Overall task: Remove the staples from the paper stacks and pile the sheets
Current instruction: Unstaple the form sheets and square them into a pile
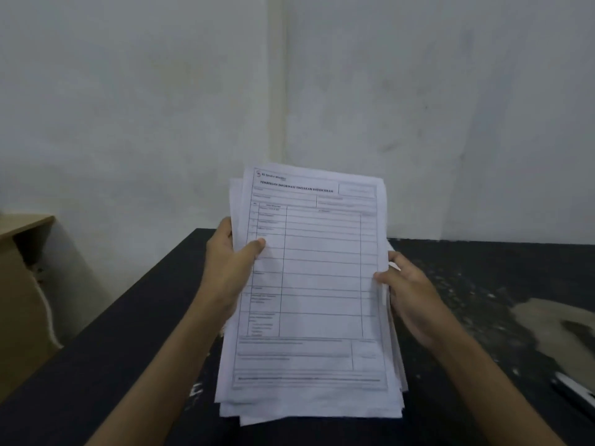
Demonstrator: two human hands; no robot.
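A thick stack of white printed forms (322,284) stands tilted up above the black table (128,333), its sheets unevenly fanned at the edges. My left hand (230,268) grips the stack's left edge, thumb on the front sheet. My right hand (409,291) holds the right edge, thumb on the front and fingers behind. The top sheet shows a ruled table with a header line. No staple is visible from here.
A white pen-like object (576,389) lies at the table's right edge next to a worn pale patch (547,329). A wooden cabinet (19,284) stands to the left of the table. White walls meet in a corner behind.
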